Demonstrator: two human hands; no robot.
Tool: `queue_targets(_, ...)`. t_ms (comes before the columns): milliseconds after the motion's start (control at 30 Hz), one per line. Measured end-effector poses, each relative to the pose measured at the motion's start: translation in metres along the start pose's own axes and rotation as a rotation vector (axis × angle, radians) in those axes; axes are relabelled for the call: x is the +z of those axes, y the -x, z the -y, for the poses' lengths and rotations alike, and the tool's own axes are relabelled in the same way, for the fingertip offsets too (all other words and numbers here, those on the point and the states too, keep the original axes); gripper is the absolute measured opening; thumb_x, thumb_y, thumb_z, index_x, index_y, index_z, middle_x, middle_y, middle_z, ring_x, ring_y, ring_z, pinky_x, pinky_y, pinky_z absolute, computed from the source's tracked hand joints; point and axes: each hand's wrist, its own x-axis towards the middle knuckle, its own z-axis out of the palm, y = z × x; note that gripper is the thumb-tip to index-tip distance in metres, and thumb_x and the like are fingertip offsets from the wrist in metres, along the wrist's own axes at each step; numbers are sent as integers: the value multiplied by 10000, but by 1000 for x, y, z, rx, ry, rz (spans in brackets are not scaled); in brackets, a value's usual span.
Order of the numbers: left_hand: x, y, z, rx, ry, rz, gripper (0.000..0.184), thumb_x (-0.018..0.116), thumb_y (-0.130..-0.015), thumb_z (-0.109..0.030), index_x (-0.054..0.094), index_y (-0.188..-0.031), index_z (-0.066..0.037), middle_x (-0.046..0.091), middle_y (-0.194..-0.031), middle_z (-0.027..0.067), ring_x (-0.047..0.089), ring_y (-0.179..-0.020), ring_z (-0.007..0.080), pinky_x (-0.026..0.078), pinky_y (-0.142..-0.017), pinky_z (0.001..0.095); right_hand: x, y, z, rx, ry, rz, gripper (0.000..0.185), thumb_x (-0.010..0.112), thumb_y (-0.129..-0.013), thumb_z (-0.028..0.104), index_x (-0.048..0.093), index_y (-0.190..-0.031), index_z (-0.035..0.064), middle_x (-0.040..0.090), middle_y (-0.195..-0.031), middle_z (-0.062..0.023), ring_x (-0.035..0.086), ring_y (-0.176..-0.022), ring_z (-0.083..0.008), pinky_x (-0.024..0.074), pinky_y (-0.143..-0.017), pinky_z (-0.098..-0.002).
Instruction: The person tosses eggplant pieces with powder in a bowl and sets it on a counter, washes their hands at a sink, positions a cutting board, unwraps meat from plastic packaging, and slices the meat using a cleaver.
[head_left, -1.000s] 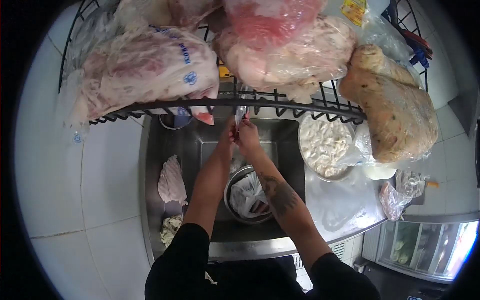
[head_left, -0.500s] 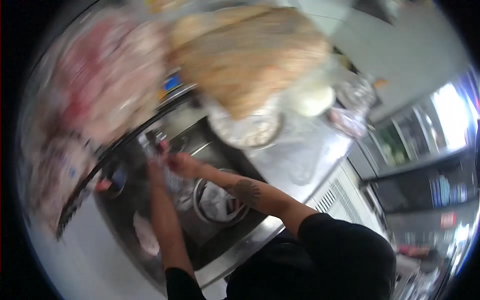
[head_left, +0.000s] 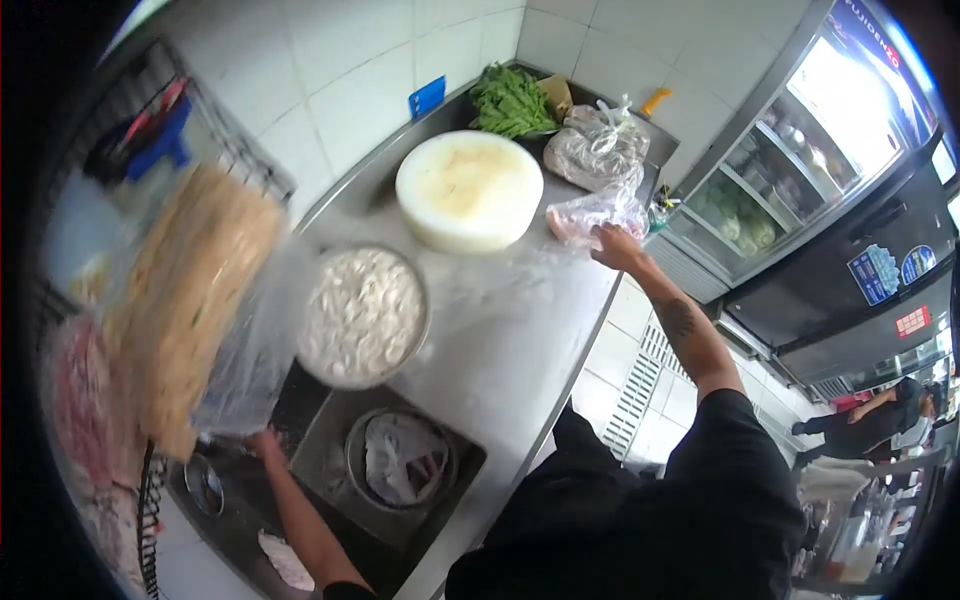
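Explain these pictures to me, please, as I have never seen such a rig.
There is no robot: a person works bare-handed, and one head-worn camera, looking forward and down, takes every picture. The right hand touches a plastic bag with pinkish contents near the edge of the steel counter; its grip is unclear. The left hand is over the sink, partly hidden, so I cannot tell whether it holds anything. The counter also bears a round white block, a basin of pale pieces and leafy greens. A metal bowl sits in the sink.
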Motion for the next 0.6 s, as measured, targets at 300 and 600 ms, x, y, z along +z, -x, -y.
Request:
queue_targets(300, -97, 207, 71, -241, 375, 592, 208, 504, -914, -344, 616, -956, -174, 629, -862, 27, 565, -644, 189, 479, -506, 360, 46, -140, -131, -215, 235, 338, 1231, 863, -537, 533, 182, -1509, 204, 389, -1416, -167, 395, -1282, -413, 336, -905, -740)
queue_targets(600, 41, 340, 1, -256, -233, 115, 310, 435, -920, -442, 574, -813, -187, 521, -665, 18, 461, -494, 193, 321, -350, 325, 38, -142, -183, -320, -38, 326, 1164, 854, -552, 477, 234, -1477, 137, 404, -1353, -226, 407, -1257, -433, 395, -886, -683)
